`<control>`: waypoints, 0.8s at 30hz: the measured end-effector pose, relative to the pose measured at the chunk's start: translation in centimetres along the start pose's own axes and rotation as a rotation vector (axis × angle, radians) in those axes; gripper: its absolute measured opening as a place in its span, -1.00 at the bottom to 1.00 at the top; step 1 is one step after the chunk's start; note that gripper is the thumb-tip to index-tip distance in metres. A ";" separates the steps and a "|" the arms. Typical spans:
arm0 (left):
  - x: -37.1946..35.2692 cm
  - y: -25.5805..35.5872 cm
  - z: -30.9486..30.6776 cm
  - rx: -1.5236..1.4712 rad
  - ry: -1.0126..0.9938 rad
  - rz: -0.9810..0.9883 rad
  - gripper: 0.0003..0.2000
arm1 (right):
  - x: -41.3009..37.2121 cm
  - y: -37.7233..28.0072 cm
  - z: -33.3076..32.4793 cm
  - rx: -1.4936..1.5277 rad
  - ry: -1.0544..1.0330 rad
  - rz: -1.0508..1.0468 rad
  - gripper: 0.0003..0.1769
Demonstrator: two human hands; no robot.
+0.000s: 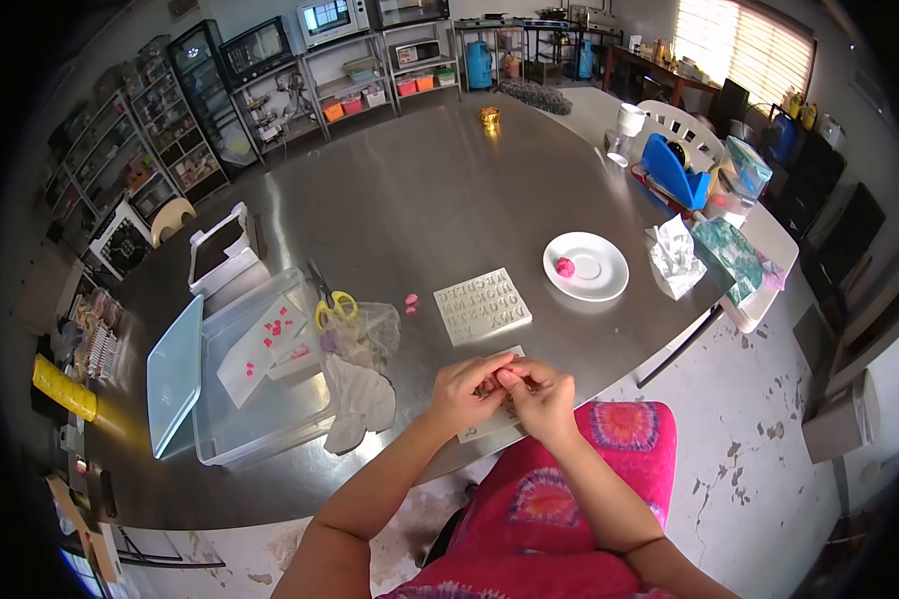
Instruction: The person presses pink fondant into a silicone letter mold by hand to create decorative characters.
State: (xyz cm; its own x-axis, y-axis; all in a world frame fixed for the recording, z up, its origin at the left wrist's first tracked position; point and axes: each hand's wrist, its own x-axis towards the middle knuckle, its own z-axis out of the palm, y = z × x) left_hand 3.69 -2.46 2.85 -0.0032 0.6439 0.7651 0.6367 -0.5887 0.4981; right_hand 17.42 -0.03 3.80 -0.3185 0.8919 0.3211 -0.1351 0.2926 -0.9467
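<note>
My left hand (pixel 461 393) and my right hand (pixel 541 395) meet fingertip to fingertip above a pale mold sheet (pixel 504 427) at the table's near edge. Their fingers are pinched together; a small reddish bit seems to show between them, too small to make out. Just beyond lies a white letter mold (pixel 482 305). A white saucer (pixel 603 272) to the right holds a pink lump (pixel 565 267). Small pink pieces (pixel 412 302) rest on the metal table left of the mold. Several pink bits lie on white paper (pixel 260 344) inside a clear plastic box (pixel 228 427).
Yellow-handled scissors (pixel 337 308), a plastic bag (pixel 370 334) and a cloth (pixel 360 404) lie beside the box. A blue lid (pixel 177 377) leans at its left. Crumpled tissue (pixel 675 258), a blue tape dispenser (pixel 673 172) and a gold cup (pixel 489 118) stand farther off.
</note>
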 end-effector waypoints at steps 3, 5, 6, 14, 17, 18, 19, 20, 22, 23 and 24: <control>0.1 0.5 -0.2 -0.052 -0.052 -0.009 -0.53 | 0.1 0.6 -0.5 0.042 0.044 0.062 -0.91; 0.0 0.4 -0.3 -0.133 -0.067 -0.075 -0.54 | 0.3 0.3 -1.0 0.058 0.095 0.097 -0.88; -0.1 0.3 -0.4 -0.206 -0.077 -0.130 -0.55 | 0.5 0.2 -1.4 0.028 0.115 0.084 -0.87; -0.1 -1.5 -0.3 -0.260 0.025 -0.218 -0.66 | 0.8 -0.6 -5.6 -0.056 0.121 0.187 -0.83; 0.3 -1.2 -0.5 -0.223 -0.060 -0.198 -0.77 | 0.0 -1.7 -6.2 -0.034 -0.046 0.400 -0.83; 0.4 -1.2 -0.5 -0.225 -0.060 -0.204 -0.77 | -0.5 -1.7 -6.3 -0.029 -0.101 0.426 -0.84; 0.5 -1.0 -0.5 -0.224 -0.147 -0.175 -0.81 | -1.0 -1.6 -6.3 -0.024 -0.156 0.455 -0.84; 0.5 -0.9 -0.5 -0.222 -0.235 -0.144 -0.84 | -1.3 -1.7 -6.2 -0.032 -0.147 0.457 -0.83; 0.6 -0.5 -0.3 -0.233 -0.302 -0.076 -0.83 | -1.6 -1.6 -6.0 -0.062 -0.146 0.461 -0.81; 0.6 -0.5 -0.2 -0.239 -0.367 0.001 -0.82 | -1.7 -1.6 -5.9 -0.091 -0.143 0.456 -0.79; 0.5 -0.5 -0.1 -0.242 -0.370 0.001 -0.82 | -1.7 -1.6 -5.9 -0.091 -0.140 0.458 -0.79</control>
State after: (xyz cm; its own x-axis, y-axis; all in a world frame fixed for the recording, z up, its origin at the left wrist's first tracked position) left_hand 3.28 -1.89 2.96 0.3021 0.7487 0.5901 0.4370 -0.6589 0.6122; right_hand 23.73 -0.01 4.61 -0.4497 0.8830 -0.1345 0.1292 -0.0847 -0.9880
